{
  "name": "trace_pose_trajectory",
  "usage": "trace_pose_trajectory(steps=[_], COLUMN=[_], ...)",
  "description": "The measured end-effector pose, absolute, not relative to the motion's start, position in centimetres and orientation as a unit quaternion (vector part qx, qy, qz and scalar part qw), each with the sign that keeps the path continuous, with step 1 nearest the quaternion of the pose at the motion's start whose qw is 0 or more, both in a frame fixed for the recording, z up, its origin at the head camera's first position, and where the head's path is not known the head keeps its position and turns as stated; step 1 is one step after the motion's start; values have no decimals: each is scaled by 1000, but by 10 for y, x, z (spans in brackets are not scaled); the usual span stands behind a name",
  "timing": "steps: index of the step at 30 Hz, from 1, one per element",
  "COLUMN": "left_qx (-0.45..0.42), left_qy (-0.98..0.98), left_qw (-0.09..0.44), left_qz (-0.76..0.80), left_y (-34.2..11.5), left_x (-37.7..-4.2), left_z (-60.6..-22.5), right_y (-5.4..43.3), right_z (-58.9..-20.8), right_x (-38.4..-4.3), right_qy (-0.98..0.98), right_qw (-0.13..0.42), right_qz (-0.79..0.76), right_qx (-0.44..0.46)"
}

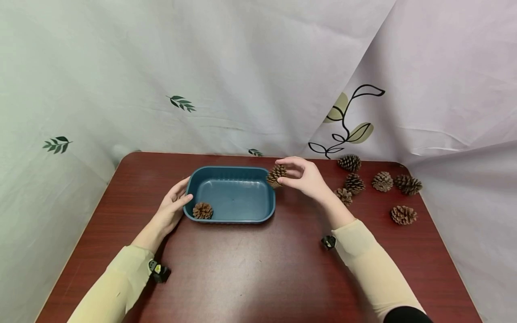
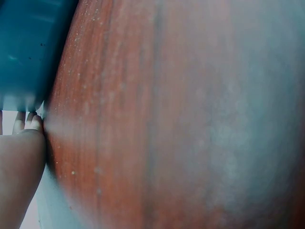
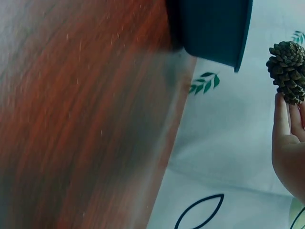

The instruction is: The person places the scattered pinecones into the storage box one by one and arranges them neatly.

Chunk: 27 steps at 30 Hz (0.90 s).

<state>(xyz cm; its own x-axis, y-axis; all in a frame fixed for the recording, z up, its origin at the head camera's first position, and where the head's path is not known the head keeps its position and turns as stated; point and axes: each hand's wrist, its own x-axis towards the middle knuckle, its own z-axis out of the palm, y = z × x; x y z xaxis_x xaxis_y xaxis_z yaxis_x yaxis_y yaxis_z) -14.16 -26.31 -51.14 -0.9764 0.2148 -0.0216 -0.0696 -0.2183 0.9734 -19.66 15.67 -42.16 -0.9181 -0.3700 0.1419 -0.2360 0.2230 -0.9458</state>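
A dark blue plastic basin (image 1: 234,220) rests on the table, one brown pine cone (image 1: 203,210) lying in its near left corner. My left hand (image 1: 171,207) grips the basin's left end, thumb over the rim and fingers along the outer wall. At the opposite end, my right hand (image 1: 303,178) pinches another pine cone (image 1: 276,176) between thumb and fingers, raised by the basin's right rim. In the right wrist view that pine cone (image 3: 288,71) stands at the fingertips, apart from the basin (image 3: 214,33).
Several pine cones lie at the table's right side, among them one at the back (image 1: 349,163) and one nearer the front (image 1: 403,215). The reddish-brown table (image 1: 242,273) meets a pale patterned cloth (image 1: 242,80) behind it.
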Motion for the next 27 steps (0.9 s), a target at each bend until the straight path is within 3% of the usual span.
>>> trace_pose_trajectory(steps=[27], left_qx=[61], left_qy=[618], left_qw=[94], left_qz=[778], left_y=[-266], left_x=[-143], left_z=[-515], right_y=[93], right_z=[-444], right_x=[-184], right_qy=[764], right_qw=[69], right_qz=[-595], right_qx=[-241])
